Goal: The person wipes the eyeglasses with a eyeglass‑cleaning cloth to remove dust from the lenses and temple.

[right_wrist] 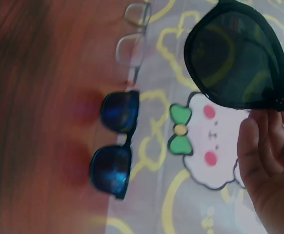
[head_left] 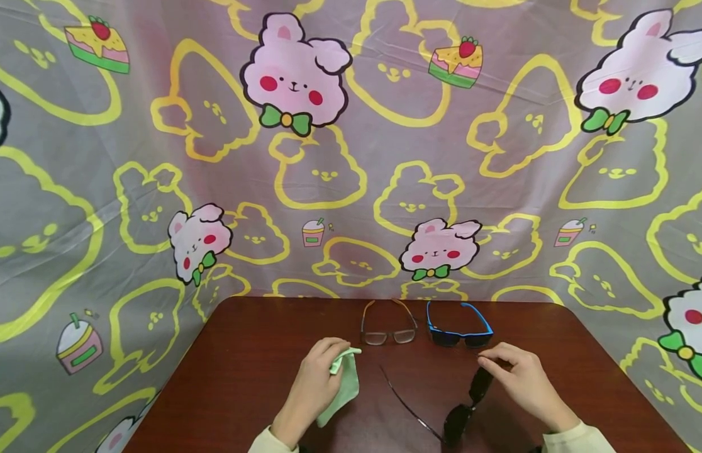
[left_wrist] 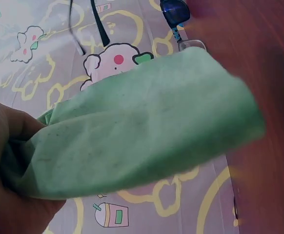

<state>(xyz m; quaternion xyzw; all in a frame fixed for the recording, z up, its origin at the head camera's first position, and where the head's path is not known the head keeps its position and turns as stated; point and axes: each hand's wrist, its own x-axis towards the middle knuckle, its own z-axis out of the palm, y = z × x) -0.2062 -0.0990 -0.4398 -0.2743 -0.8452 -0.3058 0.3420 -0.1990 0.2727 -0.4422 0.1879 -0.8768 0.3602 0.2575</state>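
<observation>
My left hand [head_left: 317, 380] grips a light green cleaning cloth [head_left: 344, 390], which hangs folded from the fingers and fills much of the left wrist view [left_wrist: 142, 126]. With thumb and fingers, my right hand [head_left: 521, 380] pinches black sunglasses [head_left: 457, 423] at one outer corner of the frame. They hang tilted over the table, one thin temple [head_left: 410, 409] reaching out toward the cloth. In the right wrist view a dark lens [right_wrist: 234, 58] shows large above the fingertips. Cloth and sunglasses are apart.
On the brown table [head_left: 260, 340], clear-lensed glasses [head_left: 389, 338] with orange-brown temples lie at the back middle. To their right lie blue-framed sunglasses [head_left: 460, 336] with dark lenses, just beyond my right hand. A patterned curtain [head_left: 351, 264] rises behind the table and along both sides.
</observation>
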